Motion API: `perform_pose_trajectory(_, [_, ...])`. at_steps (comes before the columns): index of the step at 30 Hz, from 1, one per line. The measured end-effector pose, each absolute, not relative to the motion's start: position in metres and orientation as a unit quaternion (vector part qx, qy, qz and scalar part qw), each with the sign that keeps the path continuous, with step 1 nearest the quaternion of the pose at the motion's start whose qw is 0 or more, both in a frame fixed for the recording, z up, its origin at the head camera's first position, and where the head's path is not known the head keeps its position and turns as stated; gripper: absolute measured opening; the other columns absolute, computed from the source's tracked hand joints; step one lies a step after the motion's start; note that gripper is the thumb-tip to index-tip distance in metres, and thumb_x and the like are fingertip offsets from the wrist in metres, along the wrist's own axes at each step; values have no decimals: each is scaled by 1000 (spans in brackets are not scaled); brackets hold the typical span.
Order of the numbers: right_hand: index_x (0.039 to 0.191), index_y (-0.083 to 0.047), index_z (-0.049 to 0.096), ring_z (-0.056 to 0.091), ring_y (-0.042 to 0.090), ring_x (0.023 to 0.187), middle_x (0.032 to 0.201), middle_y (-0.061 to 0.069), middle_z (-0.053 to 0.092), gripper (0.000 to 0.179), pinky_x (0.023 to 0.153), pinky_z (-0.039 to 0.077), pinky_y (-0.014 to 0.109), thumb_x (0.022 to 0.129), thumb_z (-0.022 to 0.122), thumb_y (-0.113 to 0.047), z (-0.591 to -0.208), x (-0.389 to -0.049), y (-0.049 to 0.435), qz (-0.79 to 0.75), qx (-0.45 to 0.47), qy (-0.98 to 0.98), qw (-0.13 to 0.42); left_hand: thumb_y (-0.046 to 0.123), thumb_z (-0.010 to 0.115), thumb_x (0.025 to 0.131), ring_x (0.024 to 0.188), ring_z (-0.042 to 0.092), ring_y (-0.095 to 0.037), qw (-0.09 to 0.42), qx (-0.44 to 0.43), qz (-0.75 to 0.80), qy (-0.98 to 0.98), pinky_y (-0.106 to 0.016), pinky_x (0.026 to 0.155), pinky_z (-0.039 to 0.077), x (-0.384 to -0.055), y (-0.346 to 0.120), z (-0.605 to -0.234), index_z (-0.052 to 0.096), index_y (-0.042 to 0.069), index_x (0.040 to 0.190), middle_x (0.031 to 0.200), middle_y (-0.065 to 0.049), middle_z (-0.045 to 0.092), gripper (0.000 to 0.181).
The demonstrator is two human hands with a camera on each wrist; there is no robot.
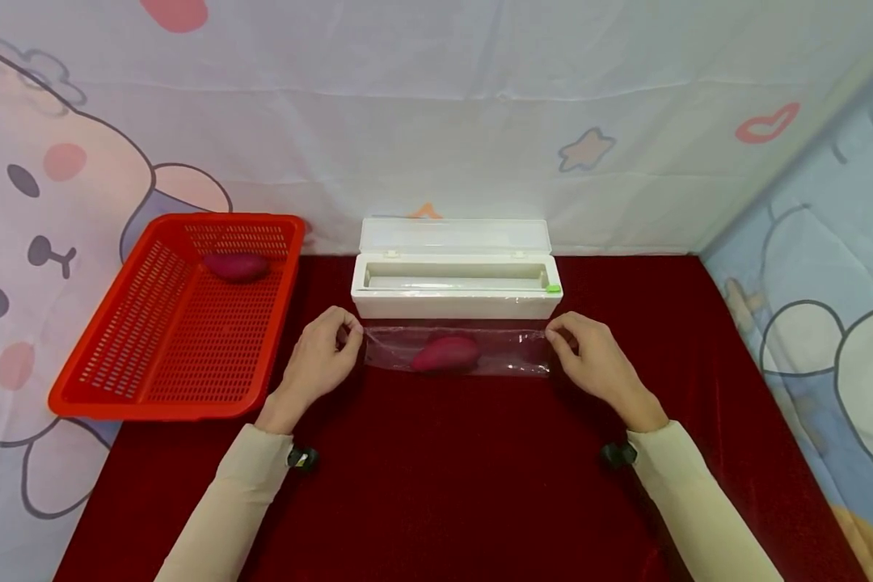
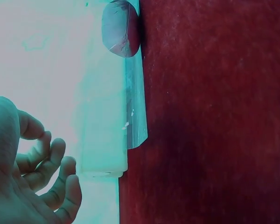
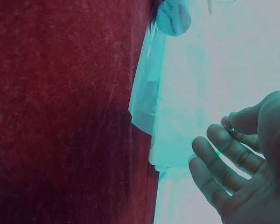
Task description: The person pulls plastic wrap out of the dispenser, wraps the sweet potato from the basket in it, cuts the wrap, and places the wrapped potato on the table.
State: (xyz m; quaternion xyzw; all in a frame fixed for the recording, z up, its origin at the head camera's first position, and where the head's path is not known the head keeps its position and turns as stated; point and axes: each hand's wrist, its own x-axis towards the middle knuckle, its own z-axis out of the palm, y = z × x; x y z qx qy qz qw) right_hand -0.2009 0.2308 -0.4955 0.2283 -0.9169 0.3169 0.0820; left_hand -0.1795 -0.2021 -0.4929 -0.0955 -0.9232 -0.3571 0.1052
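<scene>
A purple sweet potato [image 1: 447, 354] lies under a narrow strip of clear plastic wrap [image 1: 385, 356] in the head view. At the strip's left end, my left hand [image 1: 322, 356] pinches the far corner between thumb and forefinger. My right hand [image 1: 592, 356] pinches the corner at the right end the same way. Both wrist views show thumb and forefinger tips together, the other fingers loosely bent. Just behind the strip stands a white plastic wrap dispenser [image 1: 457, 305], its lid [image 1: 455, 236] raised and a roll visible inside.
A red plastic basket [image 1: 280, 339] stands at the left, with another purple sweet potato [image 1: 236, 267] at its far end. Dark red cloth [image 1: 451, 477] covers the table. A printed curtain [image 1: 444, 145] hangs along the back and sides.
</scene>
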Motion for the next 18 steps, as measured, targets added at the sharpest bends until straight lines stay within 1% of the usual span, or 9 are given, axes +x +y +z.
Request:
perform_pose_trajectory(4, [107, -4, 72, 60, 20, 78, 98, 9, 72, 8, 70, 52, 35, 104, 65, -7, -497, -206, 229, 323, 219, -917, 80, 17, 65, 104, 78, 61, -22, 109, -95, -389, -910, -32, 68, 47, -185, -199, -496, 70, 10, 100, 88, -6, 67, 9])
perform_pose_trajectory(7, [107, -4, 72, 60, 20, 78, 97, 9, 72, 8, 70, 52, 35, 104, 65, -7, -499, -210, 228, 328, 215, -917, 76, 17, 68, 104, 74, 59, -21, 99, -86, -416, -900, -29, 65, 44, -189, -198, -497, 72, 9, 100, 83, -8, 67, 9])
perform_pose_trajectory(12, [106, -4, 73, 60, 19, 76, 94, 8, 72, 8, 69, 52, 35, 105, 65, -8, -501, -216, 226, 333, 208, -917, 73, 19, 67, 105, 70, 55, -20, 90, -63, -430, -896, -29, 61, 41, -193, -198, -499, 72, 10, 101, 79, -8, 64, 11])
perform_pose_trajectory(18, [101, -4, 73, 58, 19, 72, 86, 8, 70, 9, 66, 49, 34, 104, 67, -11, -504, -220, 223, 333, 192, -919, 86, 19, 67, 104, 70, 56, -21, 96, -49, -437, -893, -27, 60, 42, -199, -197, -506, 72, 8, 101, 79, -10, 65, 12])
